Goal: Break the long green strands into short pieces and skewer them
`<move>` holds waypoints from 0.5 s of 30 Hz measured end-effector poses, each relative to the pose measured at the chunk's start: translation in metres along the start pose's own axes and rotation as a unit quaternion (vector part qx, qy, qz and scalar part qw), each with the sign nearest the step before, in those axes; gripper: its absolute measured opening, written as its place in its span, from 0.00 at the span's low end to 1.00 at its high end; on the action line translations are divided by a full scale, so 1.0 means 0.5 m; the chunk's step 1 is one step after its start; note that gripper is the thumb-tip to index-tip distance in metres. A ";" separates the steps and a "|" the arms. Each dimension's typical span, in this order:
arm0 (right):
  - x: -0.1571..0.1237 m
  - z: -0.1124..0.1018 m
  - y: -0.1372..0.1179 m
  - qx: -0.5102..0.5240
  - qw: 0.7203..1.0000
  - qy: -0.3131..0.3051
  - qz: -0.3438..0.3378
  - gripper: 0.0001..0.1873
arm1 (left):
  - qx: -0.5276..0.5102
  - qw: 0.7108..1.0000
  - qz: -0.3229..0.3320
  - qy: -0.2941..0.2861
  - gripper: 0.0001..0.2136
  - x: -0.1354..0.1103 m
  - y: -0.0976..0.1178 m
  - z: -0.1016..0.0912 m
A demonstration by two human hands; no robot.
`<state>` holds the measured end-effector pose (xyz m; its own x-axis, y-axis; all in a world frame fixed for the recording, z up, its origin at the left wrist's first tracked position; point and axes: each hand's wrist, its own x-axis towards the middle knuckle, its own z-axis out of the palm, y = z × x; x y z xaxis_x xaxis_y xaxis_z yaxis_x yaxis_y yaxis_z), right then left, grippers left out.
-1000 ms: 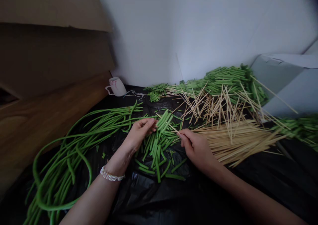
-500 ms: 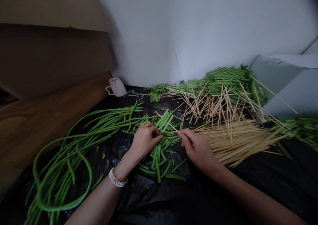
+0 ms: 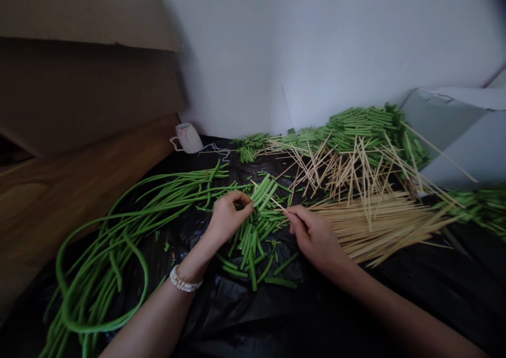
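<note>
My right hand (image 3: 316,235) pinches the end of a thin wooden skewer (image 3: 279,204). Several cut green bean pieces (image 3: 264,189) sit side by side across that skewer. At their left end, my left hand (image 3: 230,215) is closed, thumb and forefinger pinched on a bean piece, its tip partly hidden by the fingers. Loose cut bean pieces (image 3: 253,247) lie in a heap beneath both hands. Whole long beans (image 3: 146,210) curl to the left of my left hand. A thick pile of bare skewers (image 3: 371,221) lies right of my right hand.
Finished-looking bean skewers (image 3: 363,128) are stacked against the wall, sticks pointing toward me. A white mug (image 3: 187,138) stands at the back left beside a tangled string (image 3: 215,150). Cardboard (image 3: 90,78) rises at left, a pale box (image 3: 458,121) at right. Black plastic sheeting (image 3: 237,316) lies underneath.
My left thumb and forefinger have come together at the left end of the skewered bean pieces. My right hand keeps its hold on the skewer, nearly unmoved.
</note>
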<state>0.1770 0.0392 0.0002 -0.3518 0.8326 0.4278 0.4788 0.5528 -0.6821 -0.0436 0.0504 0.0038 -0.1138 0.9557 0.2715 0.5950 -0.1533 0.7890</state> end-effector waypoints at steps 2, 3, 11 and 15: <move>0.000 -0.001 -0.001 0.002 1.000 0.000 -0.001 0.12 | -0.120 0.992 -0.049 0.005 0.06 0.005 0.004 -0.004; 0.000 -0.001 -0.002 0.001 1.000 0.000 -0.001 0.12 | -0.182 0.981 -0.073 0.004 0.08 0.006 0.006 -0.005; -0.001 0.003 0.001 -0.021 1.000 -0.008 -0.004 0.12 | -0.452 0.863 -0.226 -0.017 0.15 0.009 0.010 -0.014; -0.003 0.005 0.004 -0.036 0.999 -0.016 -0.006 0.13 | -0.492 0.838 -0.235 -0.029 0.12 0.010 0.016 -0.018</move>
<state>0.1764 0.0390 -0.0035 -0.3826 0.8250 0.4159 0.5310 0.5647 -0.6318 -0.0467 0.0518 0.0164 -0.0956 0.9747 -0.2022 -0.4513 0.1386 0.8815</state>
